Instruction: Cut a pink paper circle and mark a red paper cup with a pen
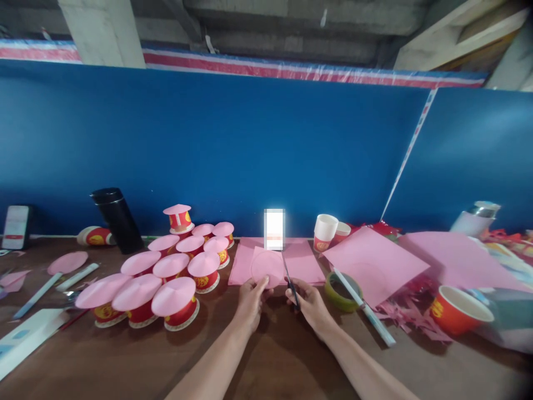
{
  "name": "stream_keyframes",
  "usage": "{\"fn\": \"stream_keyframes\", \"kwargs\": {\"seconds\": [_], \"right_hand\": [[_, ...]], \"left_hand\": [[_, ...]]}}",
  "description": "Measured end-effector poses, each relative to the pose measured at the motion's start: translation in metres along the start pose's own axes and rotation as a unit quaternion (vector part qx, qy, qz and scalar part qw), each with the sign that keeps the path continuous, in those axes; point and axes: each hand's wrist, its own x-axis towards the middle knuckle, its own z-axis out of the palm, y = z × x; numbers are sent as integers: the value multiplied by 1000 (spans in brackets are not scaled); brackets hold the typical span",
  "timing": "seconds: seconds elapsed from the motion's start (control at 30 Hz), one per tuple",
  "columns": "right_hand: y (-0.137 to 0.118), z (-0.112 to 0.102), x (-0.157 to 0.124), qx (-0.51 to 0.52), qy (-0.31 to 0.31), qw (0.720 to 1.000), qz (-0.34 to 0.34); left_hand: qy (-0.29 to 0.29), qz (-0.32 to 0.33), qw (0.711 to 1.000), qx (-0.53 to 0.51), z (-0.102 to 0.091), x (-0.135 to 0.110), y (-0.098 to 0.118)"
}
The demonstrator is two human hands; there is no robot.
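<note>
My left hand (250,303) pinches the lower edge of a pink paper circle (267,266) and holds it up over the brown table. Beside it, my right hand (310,304) is closed on a pair of dark scissors (290,280), whose blades point up along the circle's right edge. Behind the circle a pink paper sheet (302,261) lies flat on the table.
Several upturned red cups with pink paper cones (175,294) crowd the left. A black flask (117,219) and a phone (15,226) stand at the back left. A green tape roll (342,291), a ruler (365,308), pink sheets (375,264) and a red cup (456,316) lie right.
</note>
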Motion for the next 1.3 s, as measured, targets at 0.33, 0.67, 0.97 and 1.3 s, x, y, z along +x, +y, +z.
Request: {"fn": "stream_keyframes", "kwargs": {"seconds": [0.33,0.67,0.97,1.3], "right_hand": [[1,-1,0,-12,-5,1000,1],[3,-2,1,-13,-1,1000,10],[2,-1,-1,-8,-2,1000,8],[9,-4,2,-17,-3,1000,1]], "left_hand": [[-3,-2,1000,4,-1,1,-2],[7,-5,1000,3,1,0,0],[5,-15,1000,9,2,-2,2],[9,-8,1000,1,3,-2,3]]}}
